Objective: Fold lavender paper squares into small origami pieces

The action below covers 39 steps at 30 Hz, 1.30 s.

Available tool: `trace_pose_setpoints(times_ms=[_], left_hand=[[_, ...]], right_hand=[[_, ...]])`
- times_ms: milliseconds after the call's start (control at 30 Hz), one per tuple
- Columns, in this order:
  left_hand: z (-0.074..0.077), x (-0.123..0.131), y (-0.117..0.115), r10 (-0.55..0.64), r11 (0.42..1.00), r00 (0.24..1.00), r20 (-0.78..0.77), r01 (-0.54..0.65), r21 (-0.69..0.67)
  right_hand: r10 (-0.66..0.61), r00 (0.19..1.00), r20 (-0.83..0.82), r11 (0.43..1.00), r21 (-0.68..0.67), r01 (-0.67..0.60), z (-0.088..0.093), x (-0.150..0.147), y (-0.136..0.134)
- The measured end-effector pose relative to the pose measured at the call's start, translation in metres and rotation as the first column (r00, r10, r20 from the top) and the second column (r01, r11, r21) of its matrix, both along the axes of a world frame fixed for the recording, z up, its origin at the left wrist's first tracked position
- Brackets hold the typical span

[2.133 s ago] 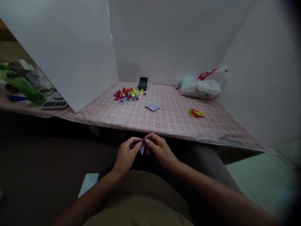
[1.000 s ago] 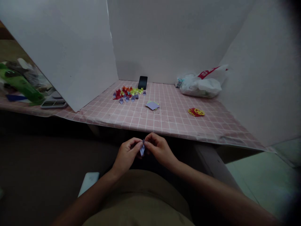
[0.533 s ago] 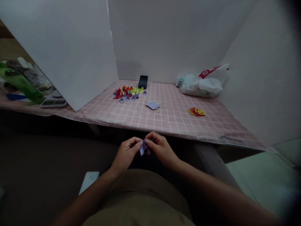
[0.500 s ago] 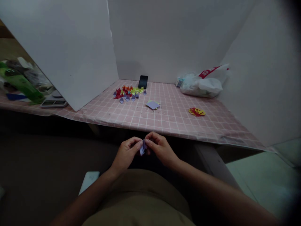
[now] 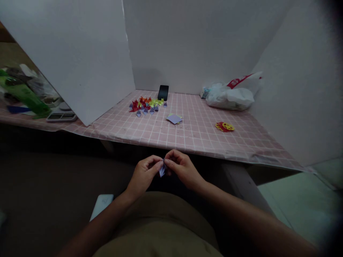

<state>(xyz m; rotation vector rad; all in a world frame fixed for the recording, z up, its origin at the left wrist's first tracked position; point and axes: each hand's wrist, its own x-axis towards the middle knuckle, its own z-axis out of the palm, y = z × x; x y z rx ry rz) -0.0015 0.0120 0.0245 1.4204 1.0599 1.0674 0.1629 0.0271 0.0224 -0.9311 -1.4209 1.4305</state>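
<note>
A small folded piece of lavender origami paper [image 5: 162,171] is pinched between my two hands, just in front of the table edge and above my lap. My left hand [image 5: 146,175] grips its left side between thumb and fingers. On the other side, the thumb and index finger of my right hand [image 5: 182,167] close on its upper part. Fingers cover much of the paper, so its full shape is hidden. On the table beyond lies a stack of square paper sheets [image 5: 174,119], lavender on top. Farther left sits a cluster of small folded paper figures [image 5: 144,104] in red, orange, yellow and lavender.
White panels [image 5: 193,46] enclose the pink checked table [image 5: 198,139]. A black phone [image 5: 163,92] leans at the back. To the right are a white plastic bag [image 5: 230,97] and red and yellow cut-out pieces [image 5: 224,126]. A scale [image 5: 61,117] and green bottle [image 5: 25,94] lie left.
My right thumb and fingertips have shifted slightly left and closed over the top of the lavender paper, so less of it shows. Things on the table stay put.
</note>
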Motion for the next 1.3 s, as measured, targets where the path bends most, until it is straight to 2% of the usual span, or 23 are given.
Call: trace_pose_setpoints(times_ms=[333, 633, 1067, 1300], left_hand=[[0.0024, 0.002, -0.0031, 0.006, 1.0, 1.0, 0.02, -0.006, -0.011], [0.0, 0.0027, -0.0021, 0.03, 0.999, 0.999, 0.027, -0.029, -0.027], [-0.0022, 0.0027, -0.0007, 0.023, 0.991, 0.995, 0.1, -0.01, -0.131], [-0.0036, 0.0035, -0.001, 0.061, 0.982, 0.99, 0.124, -0.037, -0.185]], right_hand=[[-0.032, 0.996, 0.083, 0.998, 0.054, 0.028, 0.0007, -0.0003, -0.0006], [-0.054, 0.995, 0.089, 0.995, 0.089, 0.046, -0.0027, -0.0014, -0.0017], [-0.069, 0.99, 0.12, 0.988, 0.144, 0.051, -0.0045, -0.0016, -0.0038], [-0.07, 0.988, 0.14, 0.987, 0.154, 0.048, -0.0062, -0.0017, -0.0058]])
